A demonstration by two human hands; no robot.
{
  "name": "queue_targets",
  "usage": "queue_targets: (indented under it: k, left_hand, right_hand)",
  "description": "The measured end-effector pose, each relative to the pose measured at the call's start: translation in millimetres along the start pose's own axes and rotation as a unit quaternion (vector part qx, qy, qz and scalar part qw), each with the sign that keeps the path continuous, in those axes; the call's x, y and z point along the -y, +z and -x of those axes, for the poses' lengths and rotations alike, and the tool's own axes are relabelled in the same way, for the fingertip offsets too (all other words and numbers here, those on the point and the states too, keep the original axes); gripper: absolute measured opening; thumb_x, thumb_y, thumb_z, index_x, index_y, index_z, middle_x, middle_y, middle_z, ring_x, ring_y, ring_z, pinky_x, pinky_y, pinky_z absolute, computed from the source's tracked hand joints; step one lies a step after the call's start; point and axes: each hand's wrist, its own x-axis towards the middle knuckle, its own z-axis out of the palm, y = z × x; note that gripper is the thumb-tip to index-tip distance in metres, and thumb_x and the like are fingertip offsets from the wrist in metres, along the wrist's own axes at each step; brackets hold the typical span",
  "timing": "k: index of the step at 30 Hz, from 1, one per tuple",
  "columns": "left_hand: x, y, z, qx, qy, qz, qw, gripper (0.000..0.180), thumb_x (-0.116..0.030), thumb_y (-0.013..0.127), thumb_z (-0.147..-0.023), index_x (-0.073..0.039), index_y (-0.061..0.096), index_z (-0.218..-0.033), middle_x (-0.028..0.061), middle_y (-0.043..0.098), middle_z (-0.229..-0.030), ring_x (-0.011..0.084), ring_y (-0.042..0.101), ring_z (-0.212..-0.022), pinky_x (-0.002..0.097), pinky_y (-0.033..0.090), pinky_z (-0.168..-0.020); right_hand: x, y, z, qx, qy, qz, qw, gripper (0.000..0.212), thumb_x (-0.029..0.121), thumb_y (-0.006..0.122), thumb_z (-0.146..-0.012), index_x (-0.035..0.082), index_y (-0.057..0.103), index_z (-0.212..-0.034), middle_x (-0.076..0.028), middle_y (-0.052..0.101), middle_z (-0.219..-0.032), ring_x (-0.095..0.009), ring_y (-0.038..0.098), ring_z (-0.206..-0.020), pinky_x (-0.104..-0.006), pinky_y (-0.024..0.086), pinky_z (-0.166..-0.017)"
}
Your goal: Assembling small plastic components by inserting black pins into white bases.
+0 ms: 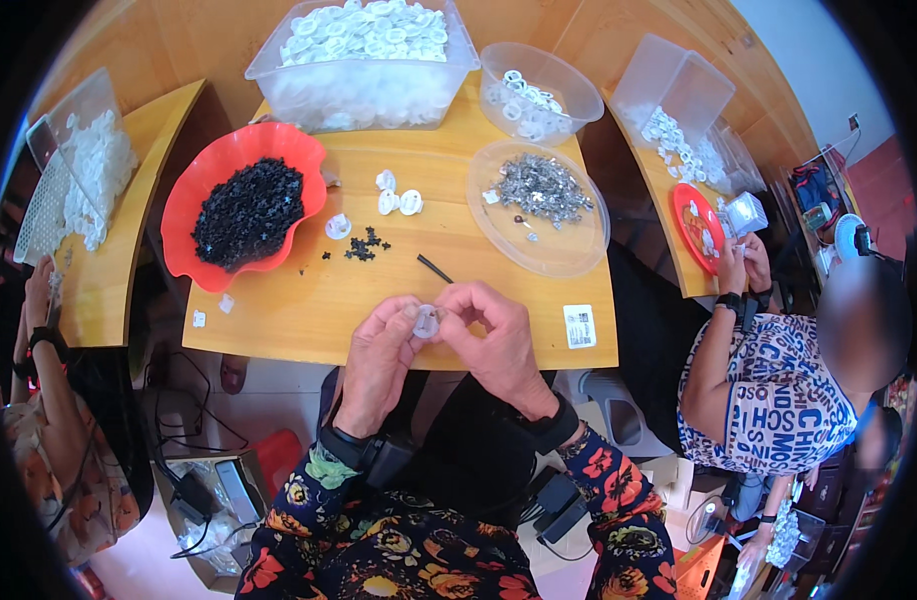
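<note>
Near the front edge of the table, my left hand (377, 362) is closed with thumb and fingers pinching a small round translucent white plastic part (426, 321). My right hand (501, 345) meets it from the other side, thumb and fingertips closed against the same part; whether they also hold a tinier piece is hidden. Just beyond my hands lies a thin black stick (435, 268). Farther off, small black pieces (361, 248) form a loose pile, with several round white parts (389, 202) behind them.
A red scalloped bowl (314, 165) holds black pieces; a clear shallow dish (539, 262) holds small metal pieces. White parts fill a large clear bin (364, 95) and partly fill a round tub (542, 75). A white label (580, 326) lies right. People work at side tables.
</note>
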Motion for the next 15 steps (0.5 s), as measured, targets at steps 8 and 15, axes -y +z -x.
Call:
queue_targets:
  k: [8,15]
  left_hand:
    - [2,-2,2,-0.01,-0.003,0.023,1.0,0.019,-0.014,0.05,-0.097,0.001,0.054,-0.108,0.01,0.063,-0.098,0.0174,0.062,-0.088,0.0305,0.051,-0.084]
    - [0,0,3,0.007,0.005,0.022,1.0,0.019,-0.015,0.05,-0.097,0.001,0.054,-0.107,0.01,0.063,-0.098,0.017,0.062,-0.09,0.0307,0.05,-0.084]
  right_hand:
    - [4,-9,3,0.021,0.186,-0.282,0.941,0.01,0.007,0.051,-0.092,-0.001,0.058,-0.091,-0.012,0.065,-0.091,-0.011,0.058,-0.07,-0.0231,0.049,-0.067]
    - [-11,-10,12,0.01,0.242,-0.4,0.884,0.018,0.016,0.057,-0.094,0.0,0.062,-0.101,-0.007,0.066,-0.093,-0.01,0.063,-0.077,-0.021,0.051,-0.068]
